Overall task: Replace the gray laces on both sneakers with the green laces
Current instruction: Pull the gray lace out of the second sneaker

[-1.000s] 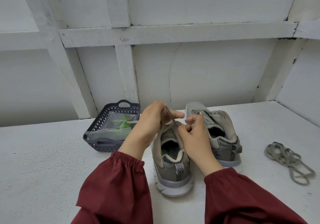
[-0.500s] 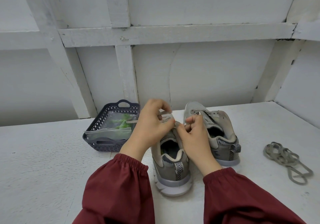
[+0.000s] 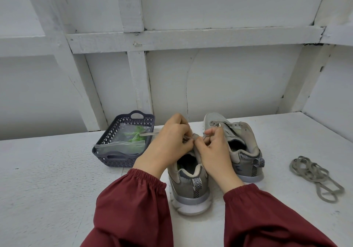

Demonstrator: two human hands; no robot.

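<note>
Two gray sneakers stand heel toward me on the white table. Over the tongue of the near sneaker (image 3: 189, 185) my left hand (image 3: 170, 141) pinches a gray lace (image 3: 148, 134), whose end runs left toward the basket. My right hand (image 3: 214, 149) grips the same sneaker's tongue or lace at the eyelets; my fingers hide which. The far sneaker (image 3: 238, 141) stands to the right with no lace in its eyelets. A loose gray lace (image 3: 313, 176) lies coiled at the right. Green laces (image 3: 133, 134) sit in a clear bag inside the basket.
A dark gray plastic basket (image 3: 118, 158) stands left of the sneakers. White walls with wooden framing close the back and right side. Dark red sleeves cover both forearms.
My left hand has lowered from above the sneaker down to its tongue, bringing the gray lace with it. The lace end now trails left. My right hand has barely moved.
</note>
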